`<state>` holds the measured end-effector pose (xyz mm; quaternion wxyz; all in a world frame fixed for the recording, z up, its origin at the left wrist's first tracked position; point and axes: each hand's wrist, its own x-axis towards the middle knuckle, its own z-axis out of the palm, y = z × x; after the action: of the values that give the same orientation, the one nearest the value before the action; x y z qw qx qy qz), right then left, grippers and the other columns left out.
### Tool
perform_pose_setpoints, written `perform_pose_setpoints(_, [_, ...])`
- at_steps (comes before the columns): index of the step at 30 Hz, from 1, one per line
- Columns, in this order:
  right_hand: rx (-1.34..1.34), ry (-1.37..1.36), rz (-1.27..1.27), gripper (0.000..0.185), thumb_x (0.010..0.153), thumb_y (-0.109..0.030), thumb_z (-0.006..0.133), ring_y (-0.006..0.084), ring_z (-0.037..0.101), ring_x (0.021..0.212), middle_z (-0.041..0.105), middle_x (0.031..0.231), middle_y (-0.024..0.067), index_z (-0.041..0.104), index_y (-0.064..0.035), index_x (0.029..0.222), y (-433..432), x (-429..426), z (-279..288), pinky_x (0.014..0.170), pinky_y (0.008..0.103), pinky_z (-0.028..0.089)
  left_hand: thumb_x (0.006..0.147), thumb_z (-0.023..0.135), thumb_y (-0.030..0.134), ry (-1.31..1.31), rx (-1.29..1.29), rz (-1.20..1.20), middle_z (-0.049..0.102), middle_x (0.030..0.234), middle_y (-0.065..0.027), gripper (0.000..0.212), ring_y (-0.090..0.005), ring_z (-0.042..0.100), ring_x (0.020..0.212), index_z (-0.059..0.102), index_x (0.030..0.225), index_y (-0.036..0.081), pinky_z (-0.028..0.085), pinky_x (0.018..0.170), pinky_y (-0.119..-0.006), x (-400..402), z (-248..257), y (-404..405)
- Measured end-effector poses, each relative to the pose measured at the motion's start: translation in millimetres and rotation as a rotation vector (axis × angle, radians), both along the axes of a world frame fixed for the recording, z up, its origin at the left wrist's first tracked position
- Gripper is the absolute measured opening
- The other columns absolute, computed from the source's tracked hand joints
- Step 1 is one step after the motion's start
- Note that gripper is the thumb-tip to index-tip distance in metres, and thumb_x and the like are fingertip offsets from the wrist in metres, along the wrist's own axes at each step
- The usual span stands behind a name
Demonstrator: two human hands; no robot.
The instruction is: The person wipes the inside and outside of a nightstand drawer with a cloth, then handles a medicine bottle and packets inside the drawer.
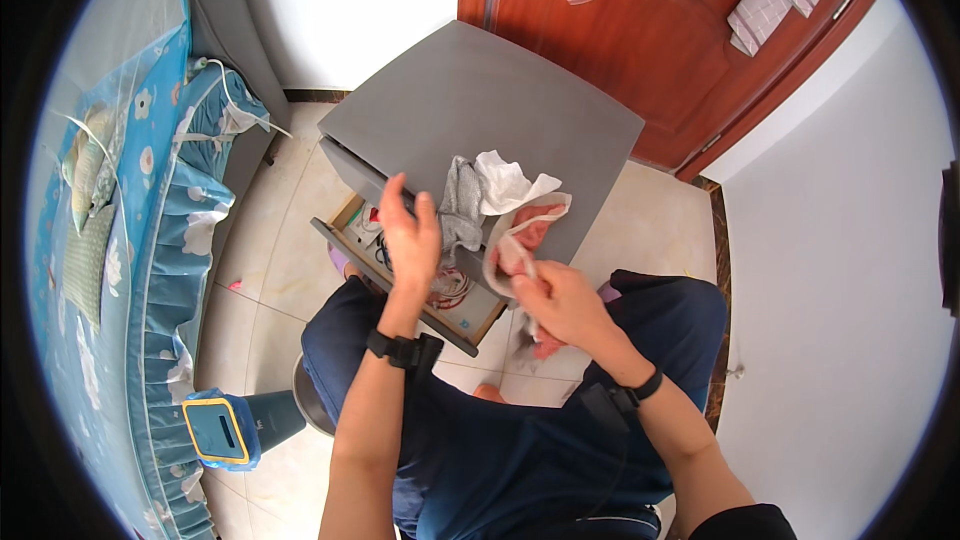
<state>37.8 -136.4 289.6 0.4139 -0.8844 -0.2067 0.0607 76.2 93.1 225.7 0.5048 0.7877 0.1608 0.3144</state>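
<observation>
My right hand (559,300) is closed around a bunched red-and-white cloth (517,247), which reaches up over the edge of a grey cabinet (480,90). Apart from the cloth, my left hand (409,236) is raised above the open drawer (394,286), its fingers spread and holding nothing. Between the hands a silvery grey knitted cloth (459,202) lies over the cabinet edge, beside crumpled white tissue or thin cloth (510,184). Inside the drawer are a coiled red-and-white cable (452,288) and small items, partly hidden by my left hand.
At the left stands a bed with a blue flowered cover (142,165) and ruffled skirt. A teal waste bin (274,424) with a yellow rim is on the tiled floor (255,330) by my left leg. Behind the cabinet is a red-brown wooden door (600,52); a white wall rises at right.
</observation>
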Motion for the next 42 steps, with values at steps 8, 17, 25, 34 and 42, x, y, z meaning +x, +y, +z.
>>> perform_pose_setpoints(8, [-0.125, -0.163, -0.364, 0.082, 0.077, -0.05, 0.072, 0.0368, 0.06, 0.097, 0.056, 0.107, 0.0227, 0.04, -0.0028, 0.135, -39, 12, -24, 0.083, 0.0426, 0.048, 0.09, 0.04, 0.067, 0.329, -1.124, -0.116, -0.001, 0.159, -0.0111, 0.088, -0.0338, 0.005, 0.145, -0.011, 0.15, 0.027, 0.008, 0.11, -0.06, 10, -36, -21])
perform_pose_setpoints(17, [-0.318, -0.136, -0.302, 0.059, 0.076, -0.029, 0.073, 0.0372, 0.061, 0.096, 0.063, 0.102, 0.0205, 0.054, -0.0094, 0.129, -75, 77, -23, 0.086, 0.042, 0.047, 0.096, 0.045, 0.016, 0.226, -1.241, 0.02, 0.049, 0.129, -0.0096, 0.057, -0.0211, 0.052, 0.112, 0.019, 0.146, 0.012, 0.048, 0.088, -0.037, 21, -58, -71])
perform_pose_setpoints(25, [0.139, -0.27, -0.256, 0.06, 0.08, -0.03, 0.071, 0.0363, 0.058, 0.104, 0.059, 0.114, 0.0215, 0.051, -0.0084, 0.132, -42, 39, -18, 0.089, 0.0412, 0.045, 0.099, 0.033, 0.016, 0.18, -1.514, -0.052, 0.053, 0.117, -0.0108, 0.034, -0.0256, 0.057, 0.099, 0.032, 0.133, 0.015, 0.054, 0.068, -0.041, -21, -10, -76])
perform_pose_setpoints(34, [0.103, -0.029, -0.129, 0.055, 0.084, -0.028, 0.07, 0.0236, 0.059, 0.104, 0.061, 0.113, 0.0151, 0.053, -0.0003, 0.128, -32, 36, -11, 0.09, 0.0331, 0.045, 0.094, 0.055, 0.027, -0.03, -0.928, 0.012, 0.053, 0.115, -0.0132, 0.026, -0.0244, 0.056, 0.091, 0.055, 0.11, 0.007, 0.048, 0.078, -0.035, -19, -7, -64])
perform_pose_setpoints(42, [0.102, -0.043, -0.191, 0.045, 0.083, -0.025, 0.071, 0.0203, 0.061, 0.097, 0.064, 0.109, 0.0134, 0.059, 0.0012, 0.118, -27, 36, 2, 0.086, 0.0312, 0.046, 0.076, 0.072, 0.012, -0.056, 0.376, -0.046, 0.054, 0.114, -0.0151, 0.027, -0.0342, 0.054, 0.106, 0.057, 0.097, 0.008, 0.019, 0.109, -0.059, 5, 20, -70])
